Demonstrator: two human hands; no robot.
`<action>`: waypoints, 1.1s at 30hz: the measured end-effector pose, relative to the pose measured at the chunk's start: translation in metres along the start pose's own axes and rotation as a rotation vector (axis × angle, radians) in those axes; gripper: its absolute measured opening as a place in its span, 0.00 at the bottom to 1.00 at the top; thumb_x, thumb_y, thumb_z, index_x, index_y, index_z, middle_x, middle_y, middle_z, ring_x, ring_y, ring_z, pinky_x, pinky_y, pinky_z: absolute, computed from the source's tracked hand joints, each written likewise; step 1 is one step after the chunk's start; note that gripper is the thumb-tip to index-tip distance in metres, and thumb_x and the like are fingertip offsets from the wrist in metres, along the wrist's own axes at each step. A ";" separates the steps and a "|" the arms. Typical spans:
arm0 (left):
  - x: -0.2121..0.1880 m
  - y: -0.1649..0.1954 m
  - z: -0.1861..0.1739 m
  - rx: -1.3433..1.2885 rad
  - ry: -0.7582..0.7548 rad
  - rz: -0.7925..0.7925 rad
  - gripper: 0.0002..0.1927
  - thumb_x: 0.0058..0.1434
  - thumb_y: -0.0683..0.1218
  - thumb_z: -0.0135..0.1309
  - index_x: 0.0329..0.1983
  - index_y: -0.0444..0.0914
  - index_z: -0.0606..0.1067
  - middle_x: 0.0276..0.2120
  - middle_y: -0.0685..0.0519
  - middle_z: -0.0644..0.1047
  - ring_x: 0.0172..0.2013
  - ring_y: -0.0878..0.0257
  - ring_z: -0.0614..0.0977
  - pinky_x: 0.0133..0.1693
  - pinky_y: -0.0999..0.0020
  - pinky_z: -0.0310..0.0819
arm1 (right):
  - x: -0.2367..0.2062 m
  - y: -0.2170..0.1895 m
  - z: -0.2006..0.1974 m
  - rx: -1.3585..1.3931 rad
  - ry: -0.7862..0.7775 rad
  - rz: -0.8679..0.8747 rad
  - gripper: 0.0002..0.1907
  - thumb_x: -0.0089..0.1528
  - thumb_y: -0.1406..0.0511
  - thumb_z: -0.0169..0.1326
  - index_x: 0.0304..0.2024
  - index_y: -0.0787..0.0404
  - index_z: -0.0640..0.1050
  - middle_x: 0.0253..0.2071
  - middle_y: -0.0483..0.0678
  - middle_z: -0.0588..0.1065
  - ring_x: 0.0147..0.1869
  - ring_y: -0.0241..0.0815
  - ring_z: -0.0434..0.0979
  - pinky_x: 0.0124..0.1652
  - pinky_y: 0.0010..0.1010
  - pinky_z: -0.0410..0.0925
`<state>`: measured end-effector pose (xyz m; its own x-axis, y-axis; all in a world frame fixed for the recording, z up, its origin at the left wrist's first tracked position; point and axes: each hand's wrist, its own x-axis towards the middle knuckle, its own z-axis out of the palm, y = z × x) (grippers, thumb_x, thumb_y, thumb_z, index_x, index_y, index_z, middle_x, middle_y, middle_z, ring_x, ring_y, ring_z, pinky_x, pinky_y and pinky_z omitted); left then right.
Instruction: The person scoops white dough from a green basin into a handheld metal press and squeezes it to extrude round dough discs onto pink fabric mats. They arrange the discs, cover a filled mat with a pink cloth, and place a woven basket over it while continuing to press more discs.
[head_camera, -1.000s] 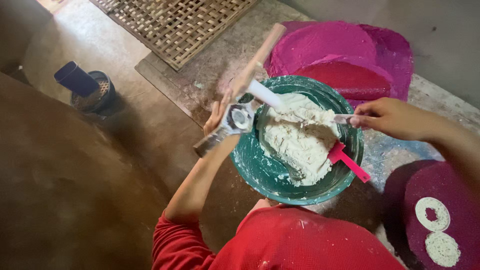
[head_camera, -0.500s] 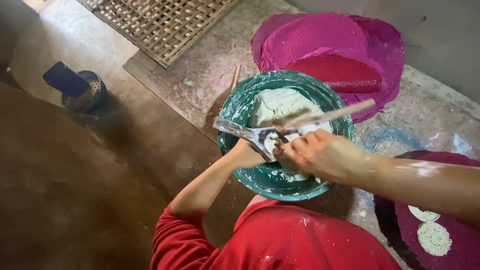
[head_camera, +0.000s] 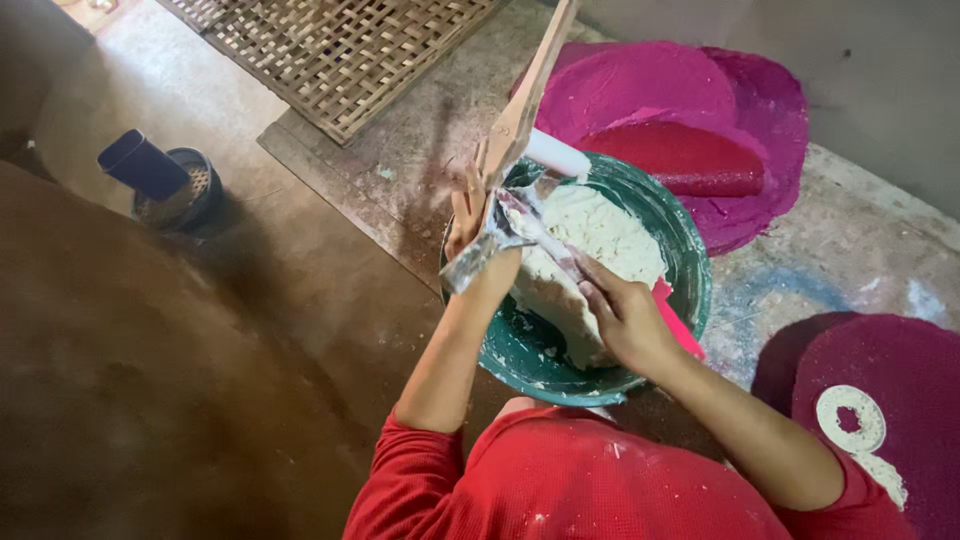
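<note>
Two hands work over my green bowl (head_camera: 690, 260): left hand (head_camera: 470, 215) grips the metal-tipped wooden tool (head_camera: 510, 140), right hand (head_camera: 620, 315) pinches a white scraper (head_camera: 540, 235) against it; next comes wiping the dough (head_camera: 590, 250) off into the bowl

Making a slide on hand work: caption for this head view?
Left hand holds a wooden paddle while right hand scrapes white dough in a green bowl.

Dusty concrete floor (head_camera: 300, 270), flour-smeared at right. Resting directly on it: woven bamboo mat (head_camera: 340, 50) at top, green basin (head_camera: 690, 270) of white dough, stacked magenta round trays (head_camera: 700, 110) behind, dark cylindrical container (head_camera: 165, 180) at left.
</note>
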<state>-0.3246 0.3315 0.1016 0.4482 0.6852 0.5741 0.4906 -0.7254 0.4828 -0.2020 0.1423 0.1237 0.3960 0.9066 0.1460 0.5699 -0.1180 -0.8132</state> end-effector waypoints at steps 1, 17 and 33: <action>0.002 -0.005 0.003 -0.021 0.037 0.067 0.28 0.59 0.46 0.60 0.62 0.32 0.71 0.70 0.36 0.64 0.54 0.37 0.74 0.51 0.51 0.76 | -0.005 0.005 0.000 0.039 -0.051 0.024 0.22 0.68 0.68 0.50 0.66 0.58 0.73 0.37 0.60 0.80 0.34 0.39 0.76 0.38 0.37 0.73; -0.023 -0.042 0.015 -1.558 -0.655 -0.520 0.18 0.58 0.36 0.57 0.52 0.31 0.76 0.36 0.52 0.77 0.35 0.63 0.78 0.38 0.68 0.73 | -0.004 0.017 -0.108 -0.019 0.119 -0.307 0.19 0.73 0.69 0.49 0.66 0.67 0.72 0.62 0.56 0.77 0.56 0.36 0.76 0.54 0.28 0.69; -0.019 0.000 -0.026 -1.834 -0.884 -0.618 0.26 0.54 0.38 0.57 0.57 0.38 0.70 0.43 0.53 0.73 0.38 0.67 0.75 0.40 0.66 0.76 | -0.012 0.030 -0.107 -0.038 0.232 -0.144 0.24 0.69 0.72 0.49 0.68 0.58 0.72 0.29 0.46 0.73 0.28 0.31 0.67 0.30 0.25 0.64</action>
<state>-0.3526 0.3168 0.1081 0.9693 0.2456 0.0074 -0.1827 0.7005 0.6899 -0.1123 0.0843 0.1582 0.4602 0.7988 0.3875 0.6576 -0.0135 -0.7532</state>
